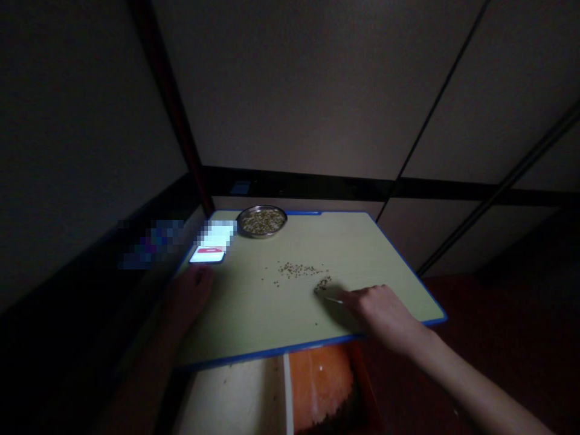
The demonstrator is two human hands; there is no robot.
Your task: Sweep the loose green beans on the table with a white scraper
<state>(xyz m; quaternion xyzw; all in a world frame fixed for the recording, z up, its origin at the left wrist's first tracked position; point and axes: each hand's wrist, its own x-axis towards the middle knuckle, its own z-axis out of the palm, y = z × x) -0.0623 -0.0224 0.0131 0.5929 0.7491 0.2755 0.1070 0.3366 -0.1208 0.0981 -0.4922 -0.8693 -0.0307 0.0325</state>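
On the pale yellow-green board (pixel 254 326) with blue edging, small brown seeds or grains (pixel 296 270) lie scattered in a loose patch. A smaller cluster (pixel 323 283) sits just to their right. My right hand (pixel 378 311) is closed around a thin white stick-like tool (pixel 334 300), its tip low over the board beside that cluster; most of the tool is hidden by my fingers. At the board's left side, my left hand (pixel 193 293) rests in shadow with fingers curled, just below a lit phone (pixel 208 255). I see nothing in it.
A round metal dish (pixel 261 222) with many pale and greenish seeds stands at the board's back left. Panelled walls (pixel 294 90) rise behind and to the left. Below the front edge are an orange surface (pixel 319 383) and a pale surface (pixel 235 399). The light is dim.
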